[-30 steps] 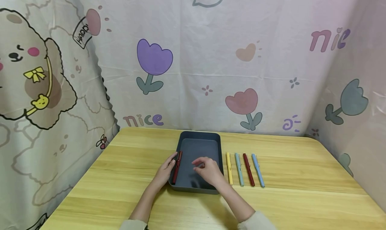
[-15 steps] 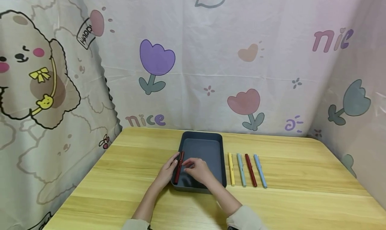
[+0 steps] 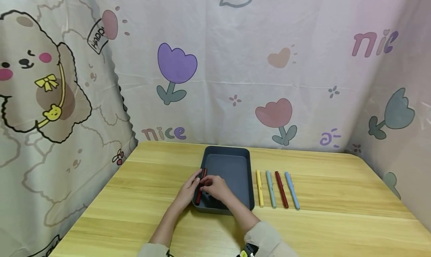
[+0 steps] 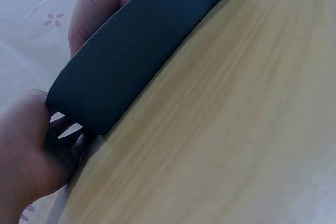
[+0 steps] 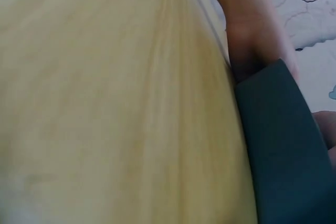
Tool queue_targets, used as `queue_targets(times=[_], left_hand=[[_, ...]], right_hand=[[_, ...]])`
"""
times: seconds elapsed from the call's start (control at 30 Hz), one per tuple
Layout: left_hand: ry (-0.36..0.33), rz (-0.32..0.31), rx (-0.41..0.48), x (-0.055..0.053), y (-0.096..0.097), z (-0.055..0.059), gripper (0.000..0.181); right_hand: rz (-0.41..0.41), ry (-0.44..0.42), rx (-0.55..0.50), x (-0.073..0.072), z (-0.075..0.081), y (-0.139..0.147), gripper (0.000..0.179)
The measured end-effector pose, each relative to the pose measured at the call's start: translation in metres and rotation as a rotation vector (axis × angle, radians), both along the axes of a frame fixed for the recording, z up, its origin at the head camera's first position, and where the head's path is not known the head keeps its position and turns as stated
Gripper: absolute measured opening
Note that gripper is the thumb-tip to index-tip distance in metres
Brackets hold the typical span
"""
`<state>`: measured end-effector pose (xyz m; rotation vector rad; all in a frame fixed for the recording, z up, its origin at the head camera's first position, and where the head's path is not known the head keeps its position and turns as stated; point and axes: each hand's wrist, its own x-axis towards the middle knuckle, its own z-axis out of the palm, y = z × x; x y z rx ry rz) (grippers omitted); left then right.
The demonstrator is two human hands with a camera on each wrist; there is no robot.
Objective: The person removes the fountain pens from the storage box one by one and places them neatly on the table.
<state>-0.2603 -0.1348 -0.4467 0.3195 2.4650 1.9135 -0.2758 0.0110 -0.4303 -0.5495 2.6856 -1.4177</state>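
In the head view, a dark grey rectangular tray [image 3: 251, 182] stands on the wooden table. My left hand [image 3: 186, 191] grips its left wall, with the thumb at the rim and fingers outside. Inside, a dark red pen [image 3: 198, 198] lies lengthwise along that left wall. My right hand [image 3: 215, 187] reaches over the tray, and its thumb and fingertips pinch the pen around the middle, partly covering it. In the left wrist view, the tray's outer wall [image 4: 126, 61] hides most of the fingers. The right wrist view shows the tray wall [image 5: 289, 150] too, but not the pen.
To the tray's right lies a row of pens: a yellow pen [image 3: 260, 189], a light teal pen [image 3: 271, 189], another dark red pen [image 3: 281, 190] and a light blue pen [image 3: 292, 191]. A patterned curtain [image 3: 215, 111] hangs behind the wooden table [image 3: 336, 197].
My right hand has moved left across the tray to the dark red pen, and its fingertips now meet on it. The left hand keeps its hold. The head view has shifted slightly.
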Motion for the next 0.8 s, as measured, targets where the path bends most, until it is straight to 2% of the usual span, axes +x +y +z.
queue_targets(times=[0.1, 0.2, 0.23, 0.5, 0.8], left_hand=[[-0.007, -0.005, 0.004, 0.000, 0.001, 0.001, 0.042], [-0.005, 0.004, -0.001, -0.008, -0.001, -0.012, 0.043], [0.000, 0.009, -0.009, -0.009, -0.001, -0.013, 0.043], [-0.001, 0.024, 0.000, -0.009, -0.001, -0.014, 0.042], [0.001, 0.021, -0.019, -0.008, -0.001, -0.014, 0.043]], right_hand=[[-0.010, 0.009, 0.000, -0.001, -0.002, 0.000, 0.016], [-0.017, 0.025, 0.007, -0.001, -0.005, 0.000, 0.015], [-0.017, 0.031, 0.008, -0.002, -0.006, 0.000, 0.014], [-0.038, 0.068, 0.021, -0.001, -0.010, 0.000, 0.012], [-0.073, 0.080, 0.107, 0.001, -0.010, -0.002, 0.023]])
